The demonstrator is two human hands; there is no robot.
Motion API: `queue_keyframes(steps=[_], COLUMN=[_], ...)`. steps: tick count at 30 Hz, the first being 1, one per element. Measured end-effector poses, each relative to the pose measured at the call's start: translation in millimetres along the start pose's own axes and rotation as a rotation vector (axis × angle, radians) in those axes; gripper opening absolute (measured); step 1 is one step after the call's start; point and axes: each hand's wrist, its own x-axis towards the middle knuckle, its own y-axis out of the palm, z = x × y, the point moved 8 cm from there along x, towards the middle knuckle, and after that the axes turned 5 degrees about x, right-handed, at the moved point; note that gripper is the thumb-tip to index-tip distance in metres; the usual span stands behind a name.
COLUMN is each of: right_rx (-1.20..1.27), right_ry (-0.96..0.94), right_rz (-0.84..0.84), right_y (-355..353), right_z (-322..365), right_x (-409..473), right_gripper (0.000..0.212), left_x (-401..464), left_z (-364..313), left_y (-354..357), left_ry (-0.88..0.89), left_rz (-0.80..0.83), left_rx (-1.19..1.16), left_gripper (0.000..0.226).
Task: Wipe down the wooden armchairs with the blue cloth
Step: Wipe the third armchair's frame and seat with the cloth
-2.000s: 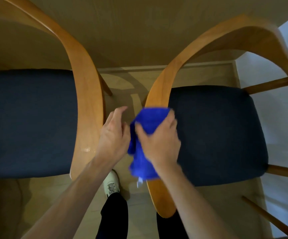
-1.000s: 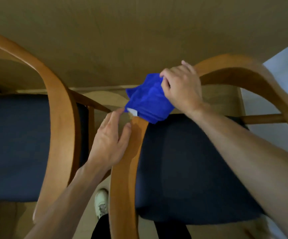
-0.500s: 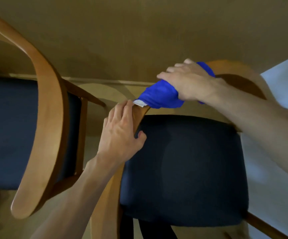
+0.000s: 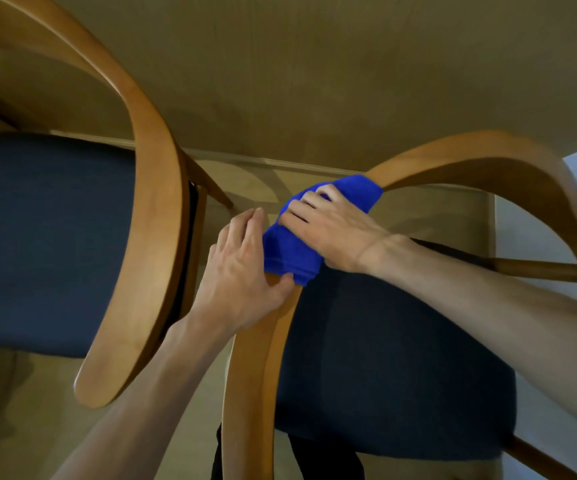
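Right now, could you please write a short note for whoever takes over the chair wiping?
Right hand: presses the cloth onto the curved armrest of the right chair, fingers wrapped over it.
Left hand: steadies that armrest just below the cloth, thumb on its inner edge.
Left chair stands beside it, untouched now.
Done: cannot tell from this view.
Left: finish this armrest and the far curve, then the rest of the wood.

Blue cloth pressed on the right armchair's arm

The cloth was gripped by the right hand; the arm below it was held by the left hand. A second armchair stood alongside.
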Motion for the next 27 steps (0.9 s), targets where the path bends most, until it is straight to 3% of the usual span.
queue_keyframes(steps=[4,10,18,24,27], right_rx=[0.010,-0.081,0.053,0.430,0.520], right_ry=[0.017,0.251,0.568,0.936,1.070], right_rz=[-0.021,-0.002,-0.090,-0.137,-0.140], right_y=[-4,-20,-44,-7,24], right_z=[-19,-98,-208,-271,-274], right_x=[0,-28,-123,-241,-291], right_gripper=[0.041,0.035,0.054,0.067,0.067], left_x=[10,72,172,200,192], left_z=[-10,-59,-194,-327,-381], left_y=[2,18,50,86,118], left_ry=[0.008,-0.015,0.136,0.378,0.541], left_rz=[0.028,0.079,0.201,0.137,0.123], left_rx=[0.049,0.172,0.124,0.539,0.736], left_gripper=[0.099,0.105,0.060,0.054,0.036])
